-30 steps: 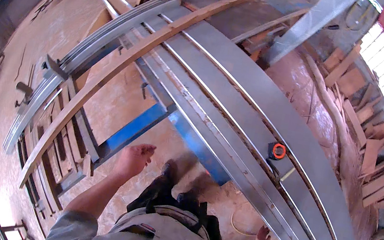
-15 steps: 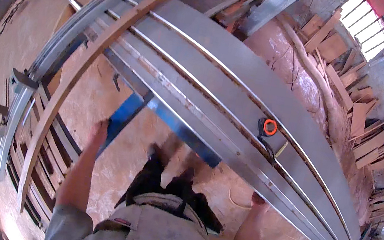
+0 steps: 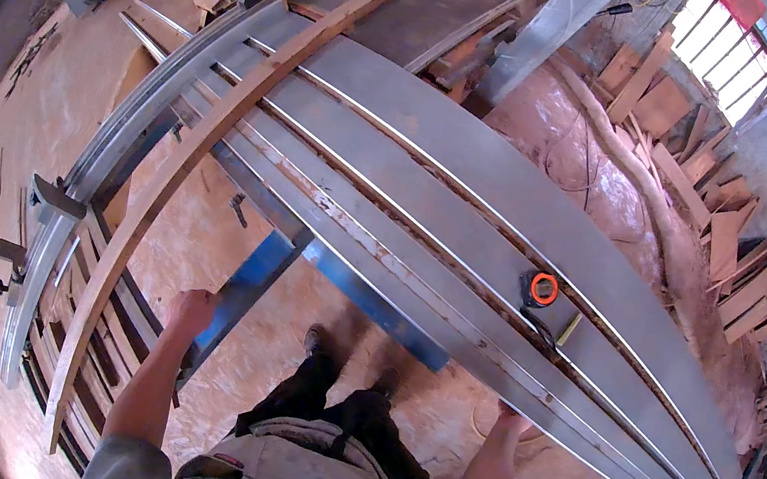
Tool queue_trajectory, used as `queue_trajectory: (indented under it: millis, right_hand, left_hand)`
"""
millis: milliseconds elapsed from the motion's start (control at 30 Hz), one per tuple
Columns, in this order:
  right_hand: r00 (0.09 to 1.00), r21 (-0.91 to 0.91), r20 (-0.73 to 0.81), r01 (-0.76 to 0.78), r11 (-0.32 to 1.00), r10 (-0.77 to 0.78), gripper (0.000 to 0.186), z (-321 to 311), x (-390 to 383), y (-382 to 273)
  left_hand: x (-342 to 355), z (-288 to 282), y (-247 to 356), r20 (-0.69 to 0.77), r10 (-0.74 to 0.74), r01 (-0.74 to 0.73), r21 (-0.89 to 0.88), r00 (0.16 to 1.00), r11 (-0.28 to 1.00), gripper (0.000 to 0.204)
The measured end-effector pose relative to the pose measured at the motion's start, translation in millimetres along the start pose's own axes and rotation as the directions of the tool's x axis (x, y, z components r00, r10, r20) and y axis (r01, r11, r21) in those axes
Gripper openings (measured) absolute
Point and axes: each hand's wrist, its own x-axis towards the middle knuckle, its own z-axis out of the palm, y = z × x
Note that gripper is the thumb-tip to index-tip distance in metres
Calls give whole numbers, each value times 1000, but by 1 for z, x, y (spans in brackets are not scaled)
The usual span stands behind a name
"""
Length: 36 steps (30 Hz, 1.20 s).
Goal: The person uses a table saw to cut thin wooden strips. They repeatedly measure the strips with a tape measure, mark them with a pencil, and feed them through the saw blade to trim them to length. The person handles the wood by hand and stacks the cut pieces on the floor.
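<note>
My left hand (image 3: 192, 311) is closed like a fist beside the blue metal bar (image 3: 258, 271). Whether the fingers wrap round the bar's edge is hidden. My right hand (image 3: 513, 416) is at the near edge of the long grey metal table (image 3: 417, 159), its fingers out of sight under the edge. On the table lies a black and orange tape measure (image 3: 543, 289), close to a small yellowish stick (image 3: 569, 329). Long slots with bright edges run along the tabletop. A curved-looking wooden strip (image 3: 208, 134) crosses its left end.
A metal rail (image 3: 115, 118) with dark clamps (image 3: 58, 197) stands at the left. Lengths of timber (image 3: 99, 334) are stacked below it. Wood offcuts (image 3: 744, 269) lean by the right wall near a barred window (image 3: 724, 53). A grey post (image 3: 551, 29) rises behind the table.
The view has tilted upward, so the table and tape measure sit lower in it. Both hands remain in nearly the same places beside the blue bar and the table edge.
</note>
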Motion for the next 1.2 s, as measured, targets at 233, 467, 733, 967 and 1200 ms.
queue_trajectory:
  millis: [233,467,733,967,1200]
  right_hand:
    - [997,175,33,58,983,-65,49,62,-52,12]
    - [914,147,392,53,988,-107,49,38,-67,9]
    - [912,-36,-25,-409,912,409,47,36,-136,-24]
    - [901,-944,331,317,95,280,18,180,-225,-14]
    - [572,-519,788,816,-255,228,29,334,-194,66]
  left_hand:
    - [-13,5,-26,-36,97,-96,18,995,995,41]
    - [-9,8,-24,-27,119,-114,143,993,983,43]
    - [-15,7,-23,-84,136,-123,144,987,982,39]
    - [-29,5,-21,-29,102,-100,83,994,992,31]
    - [-63,-18,-43,-161,140,-198,-433,977,879,38]
